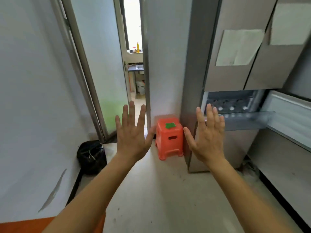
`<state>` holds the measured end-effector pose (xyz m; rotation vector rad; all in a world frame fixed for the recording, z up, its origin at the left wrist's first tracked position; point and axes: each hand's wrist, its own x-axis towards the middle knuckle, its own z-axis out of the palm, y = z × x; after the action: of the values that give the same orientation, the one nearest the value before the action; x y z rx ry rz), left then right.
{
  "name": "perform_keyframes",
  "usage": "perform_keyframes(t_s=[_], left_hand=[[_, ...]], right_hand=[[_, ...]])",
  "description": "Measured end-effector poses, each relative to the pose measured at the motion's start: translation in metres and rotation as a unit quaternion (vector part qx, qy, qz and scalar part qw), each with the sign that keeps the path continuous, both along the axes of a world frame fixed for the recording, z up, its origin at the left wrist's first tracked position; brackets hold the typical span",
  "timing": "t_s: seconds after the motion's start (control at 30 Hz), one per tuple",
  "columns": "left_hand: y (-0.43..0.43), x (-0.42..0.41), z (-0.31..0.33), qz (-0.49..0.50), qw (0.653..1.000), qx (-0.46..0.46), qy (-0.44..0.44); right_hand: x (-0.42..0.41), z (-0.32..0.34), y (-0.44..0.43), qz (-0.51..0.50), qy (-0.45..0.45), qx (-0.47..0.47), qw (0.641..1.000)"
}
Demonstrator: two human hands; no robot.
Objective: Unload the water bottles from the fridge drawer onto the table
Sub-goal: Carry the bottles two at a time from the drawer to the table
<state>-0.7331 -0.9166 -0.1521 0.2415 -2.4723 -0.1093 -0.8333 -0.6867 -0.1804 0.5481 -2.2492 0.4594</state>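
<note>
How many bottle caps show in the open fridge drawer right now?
4 white caps in a row in the drawer: at and. The leftmost is partly behind the right hand; more may be hidden behind it or deeper in.

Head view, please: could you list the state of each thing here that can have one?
Left hand: open, fingers spread, empty.
Right hand: open, fingers spread, empty.
Fridge drawer: pulled out, open.
Water bottles: upright in the drawer, caps on, none taken out.
Upper fridge doors: shut.
Orange stool: upright on the floor beside the fridge.
Black bag: on the floor by the wall.
Sliding door: partly open.
</note>
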Motion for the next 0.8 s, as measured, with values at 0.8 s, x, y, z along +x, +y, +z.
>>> perform_keyframes(t_s=[0.8], left_hand=[[0.275, -0.404, -0.07, -0.123, 0.987, 0.026, -0.101]], right_hand=[[-0.326, -0.06, 0.284, -0.103, -0.103, 0.03, 0.989]])
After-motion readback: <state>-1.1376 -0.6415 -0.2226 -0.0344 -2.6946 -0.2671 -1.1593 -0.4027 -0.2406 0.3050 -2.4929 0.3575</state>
